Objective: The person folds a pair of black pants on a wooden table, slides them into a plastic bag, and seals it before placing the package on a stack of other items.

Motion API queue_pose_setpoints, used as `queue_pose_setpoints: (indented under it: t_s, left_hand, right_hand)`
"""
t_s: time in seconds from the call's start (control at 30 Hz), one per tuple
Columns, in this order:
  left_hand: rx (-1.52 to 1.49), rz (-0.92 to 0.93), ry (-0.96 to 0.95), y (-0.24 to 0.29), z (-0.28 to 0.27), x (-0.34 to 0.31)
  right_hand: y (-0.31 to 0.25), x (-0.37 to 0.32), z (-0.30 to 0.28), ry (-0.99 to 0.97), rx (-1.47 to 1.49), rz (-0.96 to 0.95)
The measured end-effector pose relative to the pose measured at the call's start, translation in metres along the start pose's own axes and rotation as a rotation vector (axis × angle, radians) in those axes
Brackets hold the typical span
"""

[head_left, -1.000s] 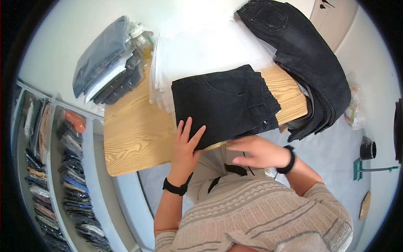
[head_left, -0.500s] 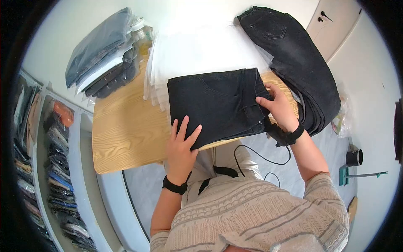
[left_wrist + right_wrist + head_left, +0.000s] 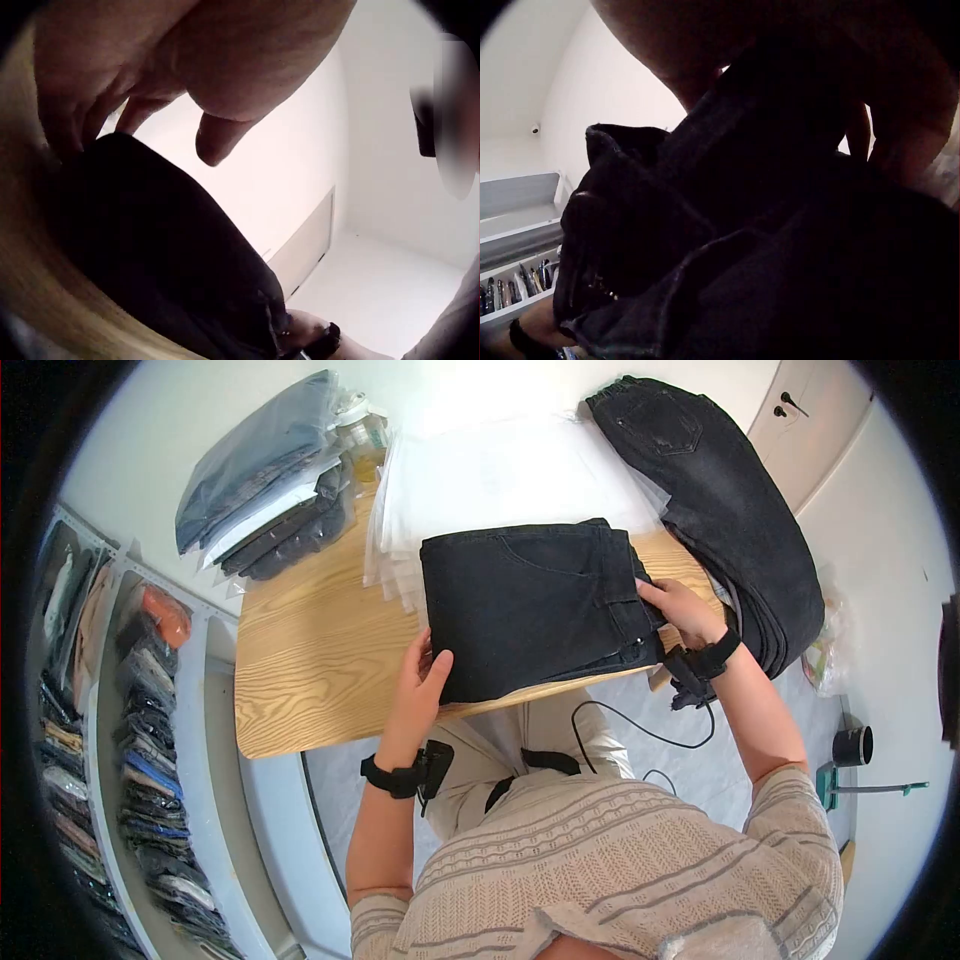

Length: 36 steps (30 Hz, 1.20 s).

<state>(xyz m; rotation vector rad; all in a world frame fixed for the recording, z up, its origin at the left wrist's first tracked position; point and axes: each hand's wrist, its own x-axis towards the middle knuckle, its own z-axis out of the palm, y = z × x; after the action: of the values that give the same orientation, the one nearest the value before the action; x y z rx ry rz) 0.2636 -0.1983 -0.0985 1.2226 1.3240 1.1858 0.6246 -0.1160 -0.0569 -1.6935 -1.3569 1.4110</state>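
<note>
A folded pair of black jeans (image 3: 530, 610) lies at the table's near edge, waistband to the right. My left hand (image 3: 415, 685) is at the folded left edge. In the left wrist view its fingers (image 3: 64, 120) reach down along the jeans' edge, while the thumb (image 3: 217, 139) stands off in the air. At the other end, my right hand (image 3: 685, 610) grips the waistband, its thumb on top and the other fingers mostly hidden. The right wrist view shows dark denim (image 3: 682, 225) up close beneath that hand.
Clear plastic bags (image 3: 510, 475) lie stacked behind the jeans on the wooden table (image 3: 300, 660). More black jeans (image 3: 740, 510) drape over the right end. Bagged garments (image 3: 265, 490) and a jar (image 3: 360, 435) stand back left. Shelves (image 3: 215, 760) of packed clothes line the left side.
My right hand has come up from the near side to the waistband and taken hold of it. The left hand has slid off the top of the jeans to their left edge.
</note>
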Motion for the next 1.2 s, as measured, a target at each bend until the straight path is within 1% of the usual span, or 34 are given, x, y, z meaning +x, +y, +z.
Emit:
queue_pose_setpoints:
  t_s: [0.03,0.07,0.1,0.13,0.17,0.2,0.23,0.27,0.3,0.33,0.37,0.4,0.53,0.57,0.6,0.63,0.67,0.7,0.73,0.77,0.83,0.87,0.9,0.93,0.97,1.03,1.07,1.13,1.2]
  left_hand:
    - [0.0,0.005,0.004,0.006,0.0,0.002]
    - [0.028,-0.044,-0.023,0.014,0.001,0.003]
    - [0.055,-0.093,-0.05,0.019,0.001,0.004]
    - [0.054,-0.09,-0.045,0.015,0.0,0.01]
    - [0.152,-0.003,-0.071,0.005,-0.002,0.017]
    - [0.251,0.084,-0.099,0.006,-0.001,0.021]
    - [0.252,0.086,-0.097,0.009,-0.002,0.023]
    - [0.135,-0.013,-0.13,0.013,-0.002,0.024]
    - [0.019,-0.11,-0.164,0.018,-0.002,0.024]
    - [0.021,-0.104,-0.165,0.018,-0.002,0.027]
    - [-0.048,-0.134,-0.191,0.015,-0.004,0.03]
    - [-0.118,-0.164,-0.217,0.015,-0.005,0.031]
    - [-0.094,-0.139,-0.243,0.031,-0.004,0.025]
    - [-0.191,-0.138,-0.186,0.038,0.0,0.019]
    - [-0.288,-0.134,-0.129,0.047,0.002,0.012]
    - [-0.289,-0.128,-0.129,0.054,0.002,0.004]
    - [-0.352,-0.13,-0.11,0.06,0.001,-0.005]
    - [-0.415,-0.132,-0.092,0.061,0.0,-0.013]
    - [-0.388,-0.045,-0.138,0.057,0.0,-0.019]
    - [-0.389,-0.043,-0.139,0.052,0.001,-0.026]
    - [-0.142,-0.011,-0.105,0.038,0.006,-0.037]
    - [-0.137,-0.08,-0.181,0.022,0.006,-0.038]
    - [-0.138,-0.081,-0.182,0.024,0.009,-0.042]
    - [-0.158,-0.147,-0.176,0.03,0.015,-0.046]
    - [-0.178,-0.214,-0.169,0.032,0.018,-0.049]
    - [-0.144,-0.2,-0.173,0.014,0.015,-0.047]
    - [-0.148,-0.206,-0.152,0.009,0.015,-0.049]
    - [-0.15,-0.215,-0.133,0.012,0.018,-0.052]
    - [-0.242,-0.225,-0.089,0.022,0.022,-0.055]
  right_hand:
    - [-0.005,-0.001,0.002,0.024,0.009,0.033]
    - [-0.011,-0.003,0.003,0.048,0.018,0.067]
    - [-0.016,-0.005,0.004,0.046,0.015,0.061]
    - [-0.021,-0.008,0.005,0.008,0.181,0.054]
    - [-0.024,-0.009,0.006,-0.031,0.348,0.049]
    - [-0.025,-0.009,0.005,-0.032,0.347,0.046]
    - [-0.026,-0.007,0.003,-0.127,0.294,0.083]
    - [-0.028,-0.006,0.001,-0.221,0.24,0.118]
    - [-0.029,-0.004,0.001,-0.218,0.241,0.113]
    - [-0.029,-0.002,0.002,-0.229,0.256,0.168]
    - [-0.029,0.001,0.003,-0.24,0.27,0.221]
    - [-0.028,0.003,0.001,-0.263,0.341,0.213]
    - [-0.03,-0.007,0.0,-0.32,0.425,0.142]
    - [-0.029,-0.014,0.001,-0.32,0.424,0.136]
    - [-0.027,-0.022,0.002,-0.335,0.478,0.065]
    - [-0.024,-0.029,0.003,-0.351,0.53,-0.006]
    - [-0.02,-0.035,0.002,-0.372,0.569,-0.046]
    - [-0.018,-0.046,0.001,-0.399,0.624,-0.054]
    - [-0.015,-0.056,0.0,-0.403,0.662,-0.068]
    - [-0.009,-0.064,-0.002,-0.408,0.7,-0.08]
    - [0.007,-0.07,-0.002,-0.344,0.657,-0.035]
    - [0.015,-0.07,0.001,-0.34,0.649,0.003]
    - [0.022,-0.07,0.003,-0.336,0.64,0.042]
    - [0.024,-0.072,0.007,-0.291,0.615,0.099]
    - [0.03,-0.072,0.008,-0.291,0.616,0.102]
    - [0.043,-0.069,0.011,-0.264,0.636,0.151]
    - [0.045,-0.069,0.011,-0.279,0.648,0.118]
    - [0.043,-0.071,0.012,-0.278,0.647,0.137]
    - [0.04,-0.072,0.012,-0.273,0.651,0.156]
